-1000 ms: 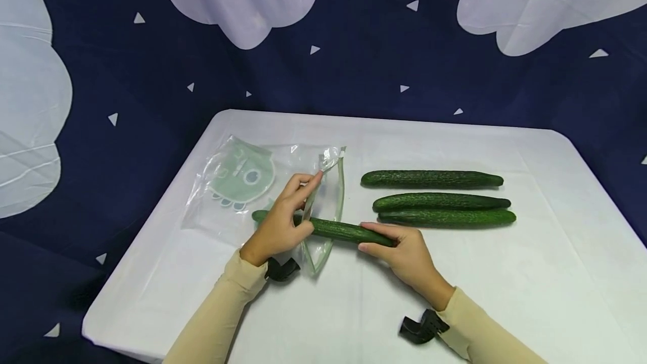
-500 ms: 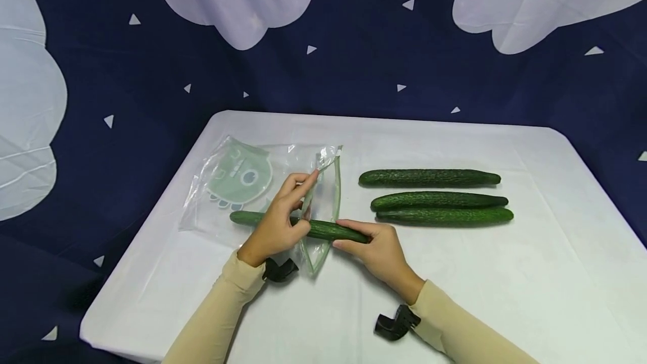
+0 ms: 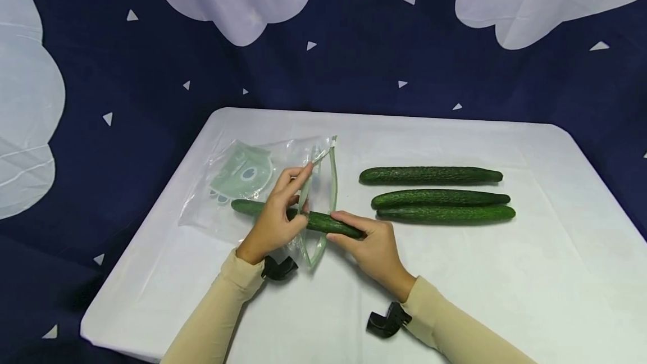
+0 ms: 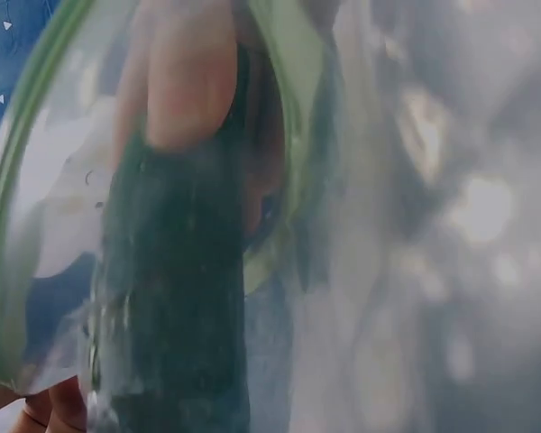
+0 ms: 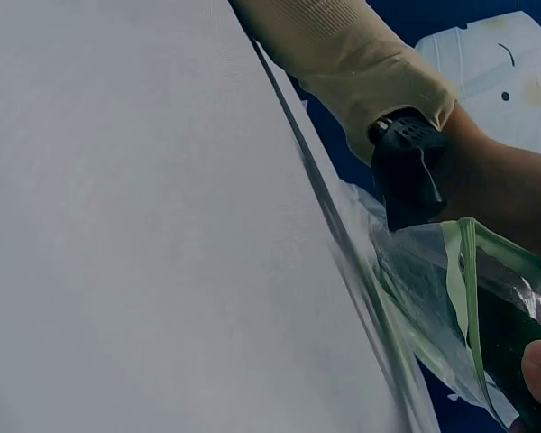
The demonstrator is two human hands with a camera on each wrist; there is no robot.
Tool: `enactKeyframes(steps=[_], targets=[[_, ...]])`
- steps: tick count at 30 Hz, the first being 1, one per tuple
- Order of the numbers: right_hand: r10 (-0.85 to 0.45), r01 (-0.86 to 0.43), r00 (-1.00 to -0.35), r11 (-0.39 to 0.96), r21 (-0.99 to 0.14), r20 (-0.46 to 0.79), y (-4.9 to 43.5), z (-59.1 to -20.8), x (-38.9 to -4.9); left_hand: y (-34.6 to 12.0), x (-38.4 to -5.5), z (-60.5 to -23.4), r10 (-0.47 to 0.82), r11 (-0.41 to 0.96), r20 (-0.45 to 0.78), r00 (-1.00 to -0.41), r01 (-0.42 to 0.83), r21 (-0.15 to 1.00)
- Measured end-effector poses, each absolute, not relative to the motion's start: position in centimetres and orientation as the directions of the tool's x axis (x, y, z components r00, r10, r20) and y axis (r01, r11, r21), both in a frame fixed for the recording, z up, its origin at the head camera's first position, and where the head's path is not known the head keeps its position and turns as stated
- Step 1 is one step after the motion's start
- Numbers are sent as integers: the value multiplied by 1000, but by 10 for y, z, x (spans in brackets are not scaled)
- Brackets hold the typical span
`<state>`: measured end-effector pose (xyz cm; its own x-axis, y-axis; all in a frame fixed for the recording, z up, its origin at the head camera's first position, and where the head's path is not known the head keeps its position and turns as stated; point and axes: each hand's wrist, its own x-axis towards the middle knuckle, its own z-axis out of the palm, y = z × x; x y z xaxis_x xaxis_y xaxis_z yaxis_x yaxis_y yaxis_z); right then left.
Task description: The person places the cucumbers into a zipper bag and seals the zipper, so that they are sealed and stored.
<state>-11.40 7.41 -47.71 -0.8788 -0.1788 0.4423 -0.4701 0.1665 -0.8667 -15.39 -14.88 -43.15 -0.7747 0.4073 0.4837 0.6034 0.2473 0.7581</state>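
A clear zip bag (image 3: 202,209) with a pale green printed creature lies on the left of the table, its green-edged mouth facing right. My left hand (image 3: 273,218) grips the near layer of that mouth, holding it apart. One cucumber (image 3: 323,222) runs through the mouth, its far-left end inside the bag under the plastic. My right hand (image 3: 371,246) pinches its right end between thumb and fingers, right at the bag's rim. In the left wrist view the cucumber (image 4: 176,298) shows blurred through plastic. In the right wrist view the green zip strip (image 5: 471,298) crosses it.
Several things lie about: a single cucumber (image 3: 429,175) at the back right, and two more, the middle cucumber (image 3: 440,199) and the front cucumber (image 3: 445,214), side by side. A white cloth covers the table (image 3: 480,296). Behind hangs a dark blue curtain (image 3: 354,66).
My right hand has moved left, sliding the cucumber deeper into the bag. The left hand stays almost in place on the bag's mouth, which has risen slightly.
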Motion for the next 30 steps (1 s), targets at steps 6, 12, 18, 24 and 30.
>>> enactKeyframes(steps=[6,12,18,24,30], targets=[[-201,-417,-899,126,-900,389,65,-478,-118,-148,-154,-430,400,209,493,-773,601,772],[-235,-320,-929,117,-940,287,58,-478,-118,-146,-154,-429,409,141,510,-757,604,784],[-268,-252,-939,116,-961,214,50,-478,-119,-147,-156,-429,369,80,538,-758,603,794],[-296,-234,-936,114,-966,192,44,-476,-123,-148,-157,-428,294,65,548,-784,588,806],[-288,-259,-933,126,-958,214,36,-475,-129,-144,-157,-428,289,82,537,-793,580,811]])
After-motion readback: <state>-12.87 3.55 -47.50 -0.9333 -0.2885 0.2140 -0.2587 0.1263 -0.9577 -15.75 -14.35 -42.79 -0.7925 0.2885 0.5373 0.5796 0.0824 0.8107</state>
